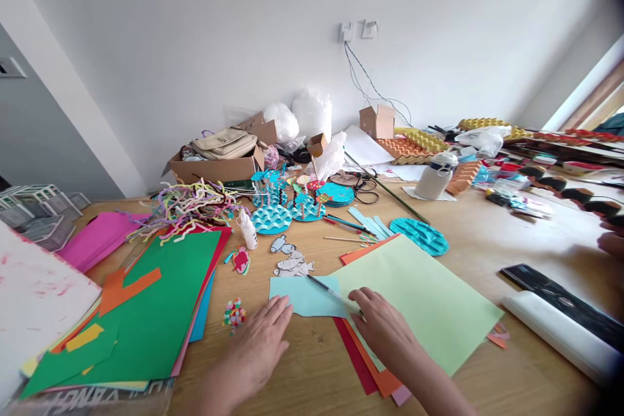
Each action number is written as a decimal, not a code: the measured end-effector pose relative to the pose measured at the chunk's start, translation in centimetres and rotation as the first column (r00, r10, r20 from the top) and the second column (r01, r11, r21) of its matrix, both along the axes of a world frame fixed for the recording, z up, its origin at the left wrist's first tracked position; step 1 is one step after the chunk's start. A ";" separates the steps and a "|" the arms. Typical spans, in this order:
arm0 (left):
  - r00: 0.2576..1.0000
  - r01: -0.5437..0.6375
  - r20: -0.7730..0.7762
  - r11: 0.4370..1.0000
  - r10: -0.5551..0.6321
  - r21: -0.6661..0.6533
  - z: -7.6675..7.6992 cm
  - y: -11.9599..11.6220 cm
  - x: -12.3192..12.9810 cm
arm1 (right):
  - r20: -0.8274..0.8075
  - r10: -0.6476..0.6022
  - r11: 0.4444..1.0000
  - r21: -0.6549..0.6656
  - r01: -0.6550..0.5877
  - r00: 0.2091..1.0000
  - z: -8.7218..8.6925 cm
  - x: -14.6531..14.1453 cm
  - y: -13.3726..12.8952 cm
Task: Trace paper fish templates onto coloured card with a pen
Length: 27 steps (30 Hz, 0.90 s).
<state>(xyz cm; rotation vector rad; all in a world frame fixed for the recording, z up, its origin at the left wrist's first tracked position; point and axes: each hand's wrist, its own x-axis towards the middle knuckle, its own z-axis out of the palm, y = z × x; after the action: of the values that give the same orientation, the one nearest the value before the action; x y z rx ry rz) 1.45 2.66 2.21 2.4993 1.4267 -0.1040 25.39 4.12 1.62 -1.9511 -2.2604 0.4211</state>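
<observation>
A piece of light blue paper (pixel 297 292) lies in front of me, its right side by a pale green sheet (pixel 419 286). My left hand (pixel 266 341) rests flat, fingers stretched out, at the paper's lower left edge. The fingers of my right hand (pixel 383 325) curl around the rear end of a pen (pixel 326 289), whose other end points to the upper left across the blue paper. Just beyond are grey fish cut-outs (pixel 294 264). A cluster of colourful dots (pixel 234 313) sits left of my left hand.
Coloured sheets with a green one (pixel 180 299) on top are stacked at left. A white glue bottle (pixel 247 231), pipe cleaners (pixel 195 205) and blue wavy discs (pixel 271 220) stand behind. At right are a phone (pixel 560 296), a white case (pixel 550 331) and a white tumbler (pixel 433 179).
</observation>
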 end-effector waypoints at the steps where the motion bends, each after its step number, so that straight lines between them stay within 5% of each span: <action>1: 1.000 0.012 0.001 1.000 -0.012 -0.012 -0.3 0.4 0.2 | 0.043 -0.002 1.000 -0.006 0.002 0.999 -0.1 -0.4 0.4; 10: 0.999 0.031 -0.019 0.999 -0.031 -0.015 -2.4 1.3 0.0 | 0.148 -0.022 1.000 0.003 0.022 0.989 -0.5 -0.8 1.6; 14: 0.998 0.021 0.054 0.997 -0.025 0.068 -2.5 1.2 -0.1 | -0.125 -0.102 0.995 -0.011 0.101 0.987 0.0 1.1 0.6; 16: 0.994 -0.023 0.107 0.994 0.012 0.109 -2.3 0.9 0.2 | -0.343 -0.181 0.983 -0.049 0.175 0.922 -0.1 2.4 0.2; 19: 0.985 -0.105 0.144 0.989 0.090 0.101 -2.0 0.0 1.1 | -0.616 -0.295 0.953 -0.131 0.274 0.731 -0.8 4.2 -0.3; 22: 0.973 -0.119 0.210 0.989 0.099 0.085 -2.0 -1.1 1.9 | -0.812 -0.367 0.922 -0.253 0.294 0.453 -0.8 5.1 -0.9; 25: 0.912 -0.168 0.387 0.985 0.137 0.045 -2.1 -1.6 2.3 | -0.892 -0.441 0.892 -0.423 0.159 0.103 -0.2 4.5 -1.7; 27: 0.796 -0.244 0.560 0.968 0.231 -0.052 -1.9 -1.6 2.5 | -0.871 -0.486 0.872 -0.489 0.027 -0.079 0.3 3.2 -2.3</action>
<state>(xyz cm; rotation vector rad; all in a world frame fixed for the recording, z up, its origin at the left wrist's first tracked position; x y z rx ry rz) 3.96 1.04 0.28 2.0716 1.4478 0.6517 28.60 1.87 1.88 -1.1704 -0.7279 1.5955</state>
